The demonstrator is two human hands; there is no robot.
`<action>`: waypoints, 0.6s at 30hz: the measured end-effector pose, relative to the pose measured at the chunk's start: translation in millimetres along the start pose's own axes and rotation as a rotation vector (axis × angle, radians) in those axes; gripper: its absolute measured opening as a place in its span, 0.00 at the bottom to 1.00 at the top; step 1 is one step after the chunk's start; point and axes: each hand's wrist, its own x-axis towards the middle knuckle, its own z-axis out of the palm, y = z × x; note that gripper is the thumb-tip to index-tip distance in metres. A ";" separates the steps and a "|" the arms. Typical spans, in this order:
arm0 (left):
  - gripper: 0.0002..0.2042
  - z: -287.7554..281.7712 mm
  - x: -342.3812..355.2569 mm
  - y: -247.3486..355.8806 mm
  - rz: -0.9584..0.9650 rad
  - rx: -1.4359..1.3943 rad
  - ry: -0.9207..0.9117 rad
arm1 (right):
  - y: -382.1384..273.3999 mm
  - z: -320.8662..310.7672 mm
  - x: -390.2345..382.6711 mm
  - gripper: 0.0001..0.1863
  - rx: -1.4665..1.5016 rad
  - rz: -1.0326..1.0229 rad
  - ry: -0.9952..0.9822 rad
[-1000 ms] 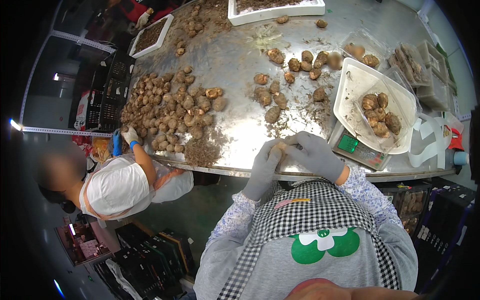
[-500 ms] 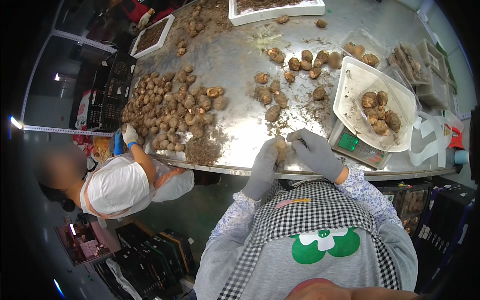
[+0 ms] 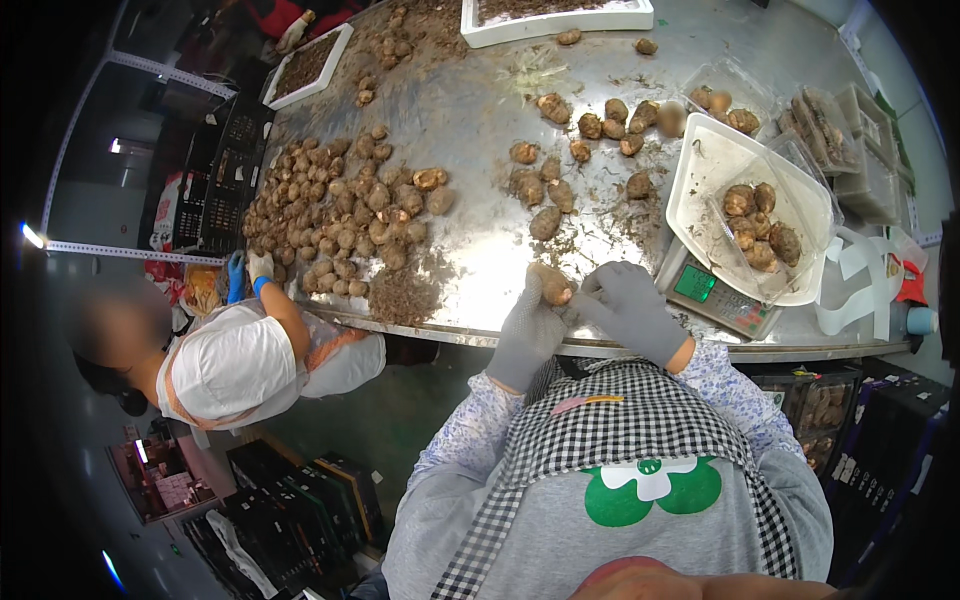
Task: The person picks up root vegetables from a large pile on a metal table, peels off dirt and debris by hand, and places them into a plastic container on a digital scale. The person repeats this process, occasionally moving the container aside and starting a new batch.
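Observation:
Near the front edge of the metal table, my gloved left hand [image 3: 528, 332] is closed around a brown taro corm [image 3: 554, 284], its pale pinkish end turned toward my right. Close beside it, my gloved right hand [image 3: 628, 308] has its fingers curled in. What lies inside those fingers, if anything, is hidden. Several loose taro corms [image 3: 546, 223] lie on the table beyond my hands. To the right, a white tray [image 3: 690, 190] rests on a digital scale [image 3: 728, 300], with a clear plastic box [image 3: 800, 215] of taro corms in it.
A big taro heap [image 3: 340, 210] covers the table's left part, with root debris [image 3: 405, 295] in front. A co-worker [image 3: 235, 370] reaches into it. White foam trays [image 3: 555, 28] stand at the back. Clear boxes [image 3: 868, 190] and white tape [image 3: 855, 290] sit at right.
The taro corm in my left hand has been turned, so its pale end now faces right. My right hand's fingers have lowered and curled in beside it.

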 end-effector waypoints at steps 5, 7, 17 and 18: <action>0.14 14.7 -0.3 -5.4 -0.052 0.186 0.070 | 2.8 4.6 7.4 0.08 0.068 0.067 -0.146; 0.15 -6.7 3.0 -10.5 -0.043 0.127 0.030 | 8.8 7.6 8.8 0.10 0.166 0.158 -0.149; 0.22 16.3 3.2 5.8 -0.082 -0.002 0.064 | 40.5 23.6 3.4 0.09 0.055 -0.068 -0.021; 0.21 18.7 4.6 6.0 -0.091 0.011 0.104 | 44.2 23.6 2.9 0.11 -0.026 -0.153 -0.056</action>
